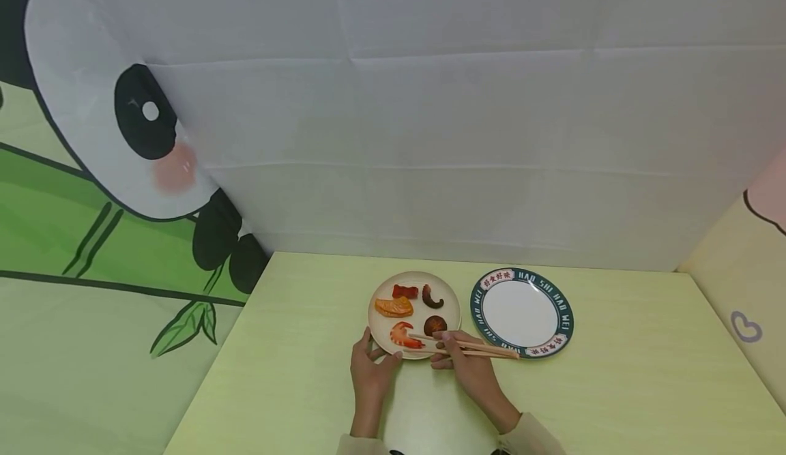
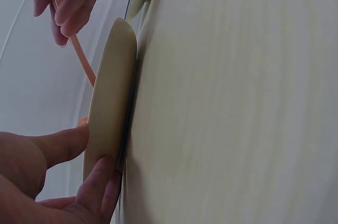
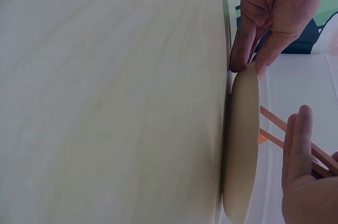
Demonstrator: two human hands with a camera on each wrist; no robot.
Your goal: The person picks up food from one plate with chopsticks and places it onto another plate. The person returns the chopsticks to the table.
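A beige plate point(image 1: 411, 317) stands on the table and holds several small food pieces. My left hand point(image 1: 371, 376) pinches its near-left rim between thumb and fingers, as the left wrist view shows on the plate's side point(image 2: 111, 86). In my right hand point(image 1: 475, 376) is a pair of wooden chopsticks point(image 1: 491, 350), their tips over the plate at an orange-and-white shrimp point(image 1: 404, 335). Whether the tips grip the shrimp I cannot tell. Around it lie a round brown piece point(image 1: 434, 325), an orange piece point(image 1: 394, 307), a red piece point(image 1: 405, 292) and a dark curved piece point(image 1: 432, 297).
Right of the beige plate is a white plate point(image 1: 518, 308) with a dark green lettered rim; the chopsticks' rear ends overlap its near edge in the head view. Behind the pale yellow table point(image 1: 626, 346) rises a white sheet point(image 1: 467, 114), with a panda drawing at left.
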